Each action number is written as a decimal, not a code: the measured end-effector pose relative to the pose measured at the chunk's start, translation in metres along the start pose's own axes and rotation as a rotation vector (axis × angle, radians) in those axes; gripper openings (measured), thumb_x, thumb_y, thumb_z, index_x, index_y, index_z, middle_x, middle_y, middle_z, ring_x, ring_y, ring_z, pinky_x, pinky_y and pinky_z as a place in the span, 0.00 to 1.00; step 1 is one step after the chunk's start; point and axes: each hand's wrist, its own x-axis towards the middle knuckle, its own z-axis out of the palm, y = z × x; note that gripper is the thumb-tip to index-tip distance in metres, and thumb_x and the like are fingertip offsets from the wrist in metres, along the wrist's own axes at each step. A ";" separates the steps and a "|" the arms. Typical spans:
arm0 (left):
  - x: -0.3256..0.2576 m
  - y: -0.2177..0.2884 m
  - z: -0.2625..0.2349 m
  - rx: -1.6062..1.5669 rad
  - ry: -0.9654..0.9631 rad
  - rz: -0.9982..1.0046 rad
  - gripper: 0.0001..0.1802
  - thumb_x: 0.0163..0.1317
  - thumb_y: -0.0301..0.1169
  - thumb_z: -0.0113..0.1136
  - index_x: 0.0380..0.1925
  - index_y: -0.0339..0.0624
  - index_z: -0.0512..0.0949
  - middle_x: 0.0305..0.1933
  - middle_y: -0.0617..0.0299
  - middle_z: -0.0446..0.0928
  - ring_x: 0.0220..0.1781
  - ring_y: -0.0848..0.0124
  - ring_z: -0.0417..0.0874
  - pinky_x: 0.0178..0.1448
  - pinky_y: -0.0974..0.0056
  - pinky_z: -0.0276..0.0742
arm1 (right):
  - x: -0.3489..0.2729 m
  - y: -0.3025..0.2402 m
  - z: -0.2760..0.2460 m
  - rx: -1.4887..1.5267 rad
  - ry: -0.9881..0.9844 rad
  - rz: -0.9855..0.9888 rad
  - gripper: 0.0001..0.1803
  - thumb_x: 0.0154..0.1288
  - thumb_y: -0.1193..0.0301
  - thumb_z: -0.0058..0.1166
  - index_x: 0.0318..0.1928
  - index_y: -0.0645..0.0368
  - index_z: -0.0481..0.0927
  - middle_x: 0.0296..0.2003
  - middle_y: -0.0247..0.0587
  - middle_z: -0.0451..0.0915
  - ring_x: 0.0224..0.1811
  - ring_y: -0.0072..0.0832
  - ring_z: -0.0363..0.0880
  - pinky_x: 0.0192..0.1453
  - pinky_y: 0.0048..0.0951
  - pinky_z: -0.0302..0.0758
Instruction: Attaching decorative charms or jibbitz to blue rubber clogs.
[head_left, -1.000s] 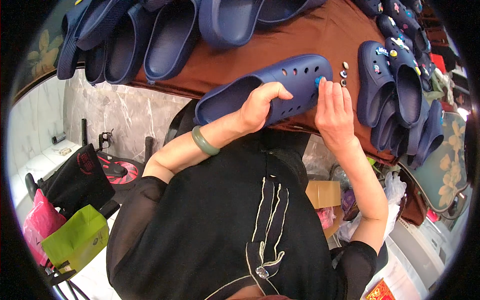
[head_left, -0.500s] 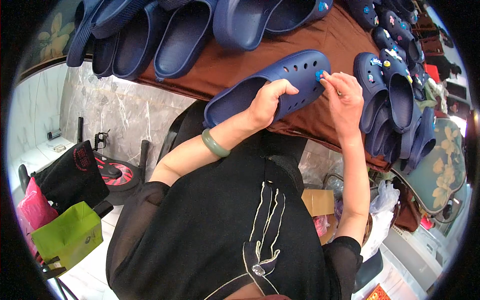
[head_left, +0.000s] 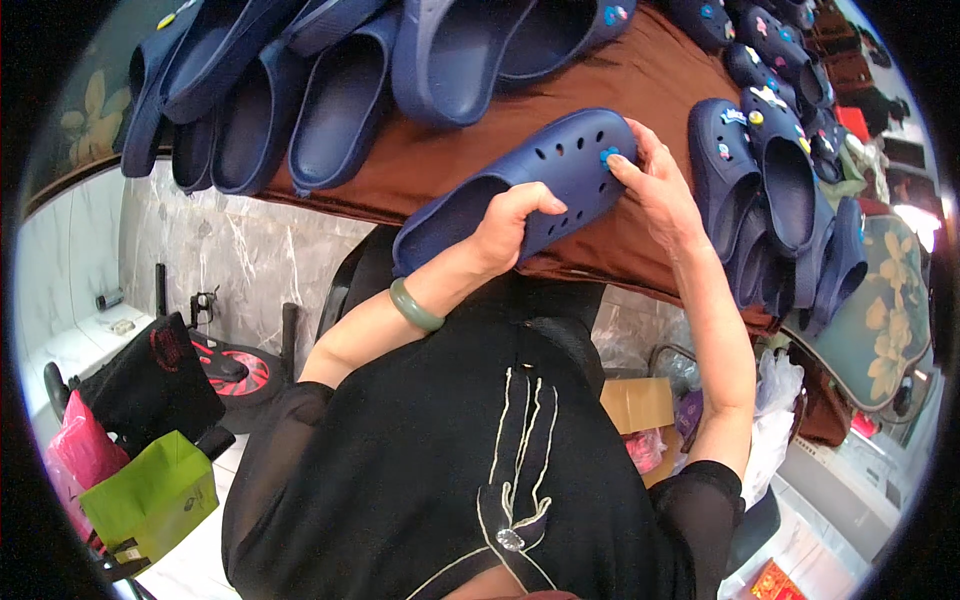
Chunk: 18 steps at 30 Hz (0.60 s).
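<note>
I see the navy clog (head_left: 545,180) held above the near edge of the brown-covered table (head_left: 640,90), toe toward the right. Left hand (head_left: 510,225) curls over the clog's near side, fingers wrapped onto the upper, thumb underneath; a green bangle (head_left: 414,306) sits on that wrist. Right hand (head_left: 660,185) lies against the toe, fingertips pressed on a small blue charm (head_left: 608,155) set in one of the holes. Beyond the clog, at the table's far side, I note a row of plain navy clogs (head_left: 330,90). To the right of the clog, stacked navy clogs with coloured charms (head_left: 770,170). Below the table, left of the person, a green bag (head_left: 150,495) on the floor.
</note>
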 end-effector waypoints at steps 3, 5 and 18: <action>0.000 0.004 0.005 -0.162 -0.063 0.033 0.26 0.51 0.26 0.48 0.52 0.28 0.72 0.53 0.51 0.76 0.55 0.63 0.77 0.64 0.60 0.68 | -0.002 0.001 -0.010 0.043 -0.030 -0.030 0.32 0.63 0.70 0.58 0.64 0.69 0.62 0.57 0.45 0.71 0.60 0.30 0.68 0.67 0.29 0.61; -0.001 0.004 0.005 -0.231 -0.123 0.094 0.30 0.48 0.26 0.49 0.55 0.28 0.70 0.55 0.50 0.75 0.57 0.60 0.76 0.66 0.59 0.67 | -0.006 0.001 -0.018 0.012 0.049 -0.079 0.30 0.64 0.66 0.59 0.62 0.68 0.67 0.52 0.41 0.76 0.55 0.26 0.73 0.61 0.27 0.68; 0.011 0.016 0.033 -0.079 0.157 -0.006 0.22 0.68 0.39 0.45 0.54 0.33 0.72 0.53 0.52 0.77 0.54 0.63 0.79 0.63 0.57 0.71 | -0.019 0.105 -0.067 -0.223 0.651 -0.179 0.13 0.58 0.71 0.64 0.43 0.61 0.82 0.32 0.34 0.80 0.30 0.18 0.75 0.39 0.19 0.72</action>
